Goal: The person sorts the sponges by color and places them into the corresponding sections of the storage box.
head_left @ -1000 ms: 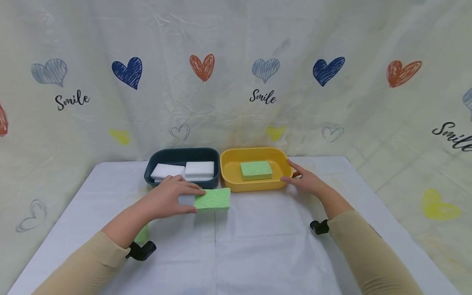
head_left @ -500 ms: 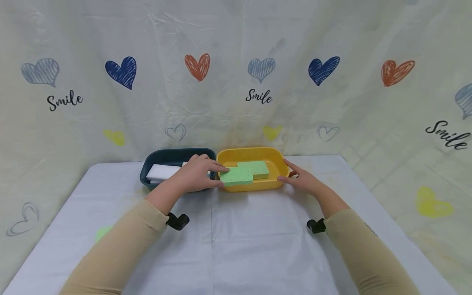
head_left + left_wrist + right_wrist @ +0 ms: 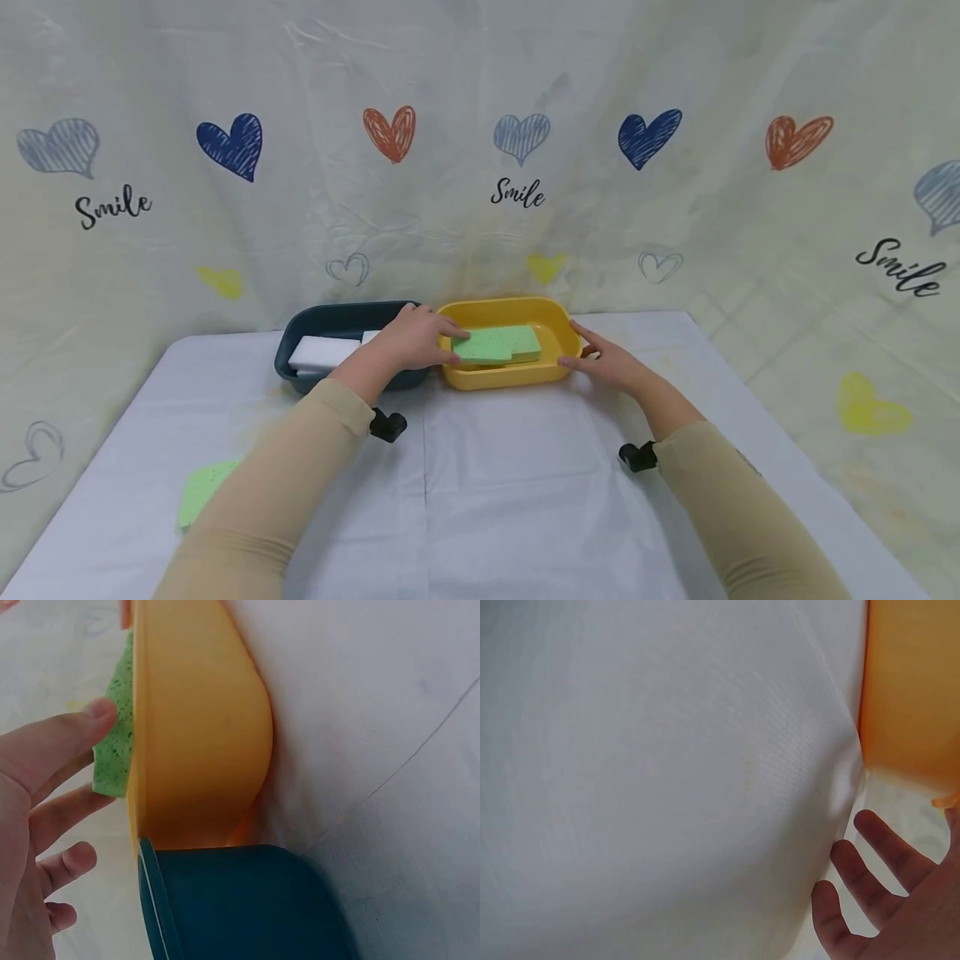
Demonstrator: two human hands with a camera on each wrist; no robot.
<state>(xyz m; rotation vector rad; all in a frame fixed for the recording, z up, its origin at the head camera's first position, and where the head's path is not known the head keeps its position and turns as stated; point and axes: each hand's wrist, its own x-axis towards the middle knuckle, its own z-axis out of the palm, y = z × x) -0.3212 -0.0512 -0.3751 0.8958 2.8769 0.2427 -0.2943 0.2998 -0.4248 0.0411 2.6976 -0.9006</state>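
In the head view my left hand (image 3: 416,337) pinches a green sponge (image 3: 480,347) inside the left end of a yellow bin (image 3: 502,380). Its thumb and fingers lie on either side of the sponge (image 3: 114,754) in the left wrist view, where the sponge stands above the rim. A second green sponge (image 3: 527,342) lies in the bin, partly covered by the held one. At the bin's right end my right hand (image 3: 609,362) holds the rim between thumb and index finger. Its other fingers (image 3: 866,885) are spread beside the bin in the right wrist view.
A dark teal bin (image 3: 345,314) with white sponges (image 3: 322,352) stands against the yellow bin's left side, partly hidden by my left hand. Green sponge material (image 3: 201,490) lies on the white-covered table (image 3: 525,500), partly behind my left sleeve. A printed curtain (image 3: 442,225) hangs behind.
My left hand has carried the green sponge right and away from me, from in front of the bins into the yellow bin. My right hand has stayed at the yellow bin's end.
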